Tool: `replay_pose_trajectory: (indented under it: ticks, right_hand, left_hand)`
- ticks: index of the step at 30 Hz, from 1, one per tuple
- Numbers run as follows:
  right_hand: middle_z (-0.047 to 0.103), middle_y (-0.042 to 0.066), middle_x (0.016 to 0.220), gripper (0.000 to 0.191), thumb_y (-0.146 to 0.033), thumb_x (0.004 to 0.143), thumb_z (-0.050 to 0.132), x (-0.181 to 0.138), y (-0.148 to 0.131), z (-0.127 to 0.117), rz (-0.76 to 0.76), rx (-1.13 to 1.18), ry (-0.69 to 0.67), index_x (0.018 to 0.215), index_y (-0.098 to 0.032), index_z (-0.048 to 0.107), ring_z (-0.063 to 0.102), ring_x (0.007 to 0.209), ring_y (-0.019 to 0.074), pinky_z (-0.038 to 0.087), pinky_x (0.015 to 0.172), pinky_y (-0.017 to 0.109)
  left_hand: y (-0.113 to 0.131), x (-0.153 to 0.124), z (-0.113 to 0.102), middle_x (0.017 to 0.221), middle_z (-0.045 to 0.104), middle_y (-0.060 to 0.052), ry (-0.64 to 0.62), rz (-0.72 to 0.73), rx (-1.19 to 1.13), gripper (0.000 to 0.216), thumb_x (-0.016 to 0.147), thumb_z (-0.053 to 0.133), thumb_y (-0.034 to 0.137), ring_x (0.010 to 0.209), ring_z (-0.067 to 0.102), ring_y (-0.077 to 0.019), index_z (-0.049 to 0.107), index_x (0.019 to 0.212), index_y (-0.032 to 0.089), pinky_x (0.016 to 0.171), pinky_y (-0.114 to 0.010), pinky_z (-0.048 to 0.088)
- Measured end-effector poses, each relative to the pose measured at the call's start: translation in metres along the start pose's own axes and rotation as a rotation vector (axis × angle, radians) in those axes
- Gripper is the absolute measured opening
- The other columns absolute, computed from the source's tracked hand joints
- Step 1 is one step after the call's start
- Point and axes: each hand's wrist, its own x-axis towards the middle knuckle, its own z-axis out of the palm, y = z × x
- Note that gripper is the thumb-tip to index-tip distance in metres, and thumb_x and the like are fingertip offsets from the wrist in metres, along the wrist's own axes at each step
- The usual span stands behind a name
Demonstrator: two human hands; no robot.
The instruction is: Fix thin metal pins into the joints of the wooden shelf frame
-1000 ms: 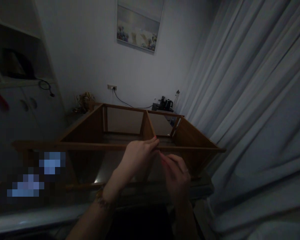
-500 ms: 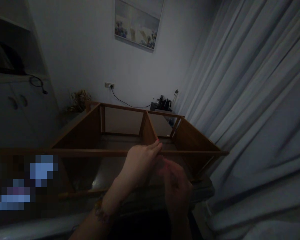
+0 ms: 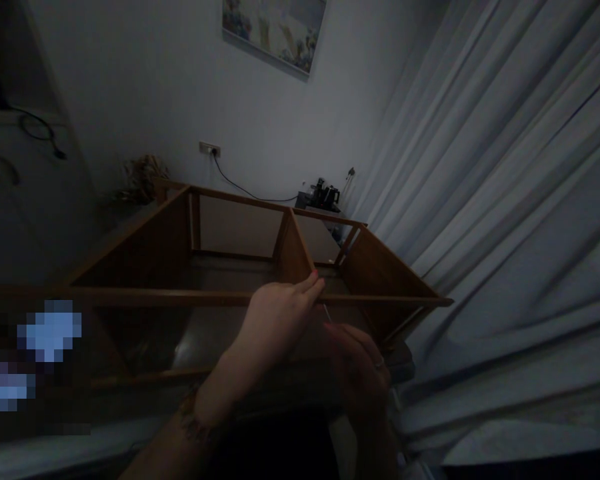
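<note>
A brown wooden shelf frame [image 3: 160,297] lies before me, with a middle board [image 3: 300,243] and side panels. My left hand [image 3: 280,313] is closed over the front rail where the middle board meets it; the fingertips rest on the board's edge, and the thumb is hidden. Just below and to the right, my right hand [image 3: 360,367] is pinched around a thin, pale, rod-like tool [image 3: 327,312]. The tool points up at the underside of the rail, near my left fingers. Dim light and my fingers hide its handle end and exact kind.
A long pale curtain [image 3: 505,233] hangs close on the right. Behind the frame, a black kettle [image 3: 331,197] stands on a small stand, its cord running to a wall socket [image 3: 210,149]. White cabinets [image 3: 25,200] are at the left. A pixelated patch covers the lower left.
My view has shifted slightly, so the frame sits lower-left wall items higher. My right hand has dropped a little and turned, showing more of the thin tool. The left hand keeps its hold.
</note>
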Motion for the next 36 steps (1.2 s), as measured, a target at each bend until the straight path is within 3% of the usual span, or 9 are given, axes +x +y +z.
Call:
replay_pose_trajectory:
  ticks: [5, 10, 13, 17, 20, 22, 26, 31, 36]
  right_hand:
    - [0.072, 0.001, 0.086, 0.016, -0.02, 0.095, 0.062, 0.005, 0.009, 0.004, -0.014, 0.078, -0.005, 0.108, -0.025, 0.07, 0.071, 0.074, 0.0131, 0.06, 0.063, 0.024]
    - [0.062, -0.003, 0.073, 0.005, -0.022, 0.089, 0.07, 0.009, 0.009, 0.019, 0.011, 0.136, 0.123, 0.087, -0.025, 0.067, 0.061, 0.062, 0.0107, 0.051, 0.054, 0.023]
    - [0.058, -0.003, 0.071, 0.014, -0.02, 0.093, 0.062, 0.009, -0.004, 0.034, 0.161, 0.163, 0.225, 0.08, -0.023, 0.059, 0.057, 0.062, 0.0104, 0.048, 0.056, 0.022]
    - [0.054, -0.004, 0.07, 0.01, -0.028, 0.1, 0.051, 0.011, -0.023, 0.047, 0.488, 0.216, 0.409, 0.102, -0.021, 0.058, 0.049, 0.052, 0.0076, 0.042, 0.047, 0.018]
    - [0.053, -0.006, 0.067, 0.012, -0.032, 0.099, 0.054, 0.009, -0.025, 0.043, 0.613, 0.294, 0.412, 0.105, -0.022, 0.058, 0.049, 0.047, 0.0063, 0.041, 0.044, 0.015]
    - [0.06, -0.004, 0.073, 0.012, -0.032, 0.098, 0.056, 0.005, -0.021, 0.035, 0.552, 0.26, 0.333, 0.104, -0.022, 0.061, 0.056, 0.052, 0.008, 0.046, 0.048, 0.018]
    - [0.066, 0.001, 0.082, 0.007, -0.03, 0.095, 0.063, -0.001, -0.007, 0.018, 0.236, -0.003, 0.172, 0.095, -0.024, 0.067, 0.065, 0.073, 0.0143, 0.053, 0.062, 0.026]
    - [0.065, 0.001, 0.081, 0.001, -0.026, 0.094, 0.066, 0.001, 0.003, 0.009, 0.047, -0.287, 0.201, 0.093, -0.026, 0.067, 0.062, 0.072, 0.0154, 0.05, 0.065, 0.029]
    - [0.052, -0.003, 0.053, 0.037, -0.023, 0.097, 0.057, 0.007, -0.006, 0.01, 0.056, -0.408, 0.065, 0.061, -0.023, 0.049, 0.05, 0.055, 0.0139, 0.034, 0.058, 0.032]
  left_hand:
    - [0.0, 0.0, -0.001, 0.133, 0.067, -0.001, -0.023, -0.015, -0.015, 0.034, 0.091, 0.067, 0.027, 0.082, 0.076, -0.0226, 0.066, 0.125, 0.024, 0.06, -0.033, 0.058]
    - [-0.002, 0.0, 0.001, 0.132, 0.068, -0.001, -0.005, -0.011, -0.021, 0.034, 0.091, 0.067, 0.029, 0.082, 0.076, -0.0223, 0.066, 0.125, 0.024, 0.061, -0.033, 0.058]
    - [-0.002, 0.0, 0.001, 0.134, 0.067, -0.003, -0.02, -0.011, -0.037, 0.034, 0.091, 0.066, 0.028, 0.085, 0.076, -0.022, 0.065, 0.125, 0.024, 0.063, -0.032, 0.058]
    - [-0.001, 0.002, -0.002, 0.136, 0.066, -0.003, -0.043, -0.024, -0.033, 0.035, 0.091, 0.067, 0.028, 0.085, 0.076, -0.0216, 0.065, 0.126, 0.024, 0.063, -0.03, 0.057]
    - [0.0, 0.004, -0.004, 0.136, 0.066, -0.004, -0.071, -0.019, -0.021, 0.037, 0.091, 0.067, 0.029, 0.085, 0.077, -0.0226, 0.065, 0.127, 0.022, 0.063, -0.031, 0.057]
    - [0.0, 0.004, -0.004, 0.137, 0.065, -0.004, -0.092, -0.012, -0.021, 0.039, 0.091, 0.067, 0.03, 0.087, 0.076, -0.0239, 0.063, 0.129, 0.021, 0.063, -0.033, 0.058]
    - [0.0, 0.003, -0.003, 0.136, 0.066, -0.006, -0.097, -0.017, -0.027, 0.039, 0.091, 0.067, 0.03, 0.086, 0.077, -0.0243, 0.063, 0.13, 0.022, 0.063, -0.033, 0.058]
    - [0.001, 0.004, -0.001, 0.135, 0.066, -0.008, -0.091, -0.029, -0.025, 0.038, 0.093, 0.065, 0.031, 0.085, 0.077, -0.024, 0.064, 0.129, 0.022, 0.063, -0.032, 0.058]
    - [0.0, 0.003, -0.002, 0.139, 0.063, -0.005, -0.103, -0.017, -0.024, 0.039, 0.094, 0.064, 0.031, 0.091, 0.076, -0.0246, 0.063, 0.131, 0.021, 0.064, -0.033, 0.057]
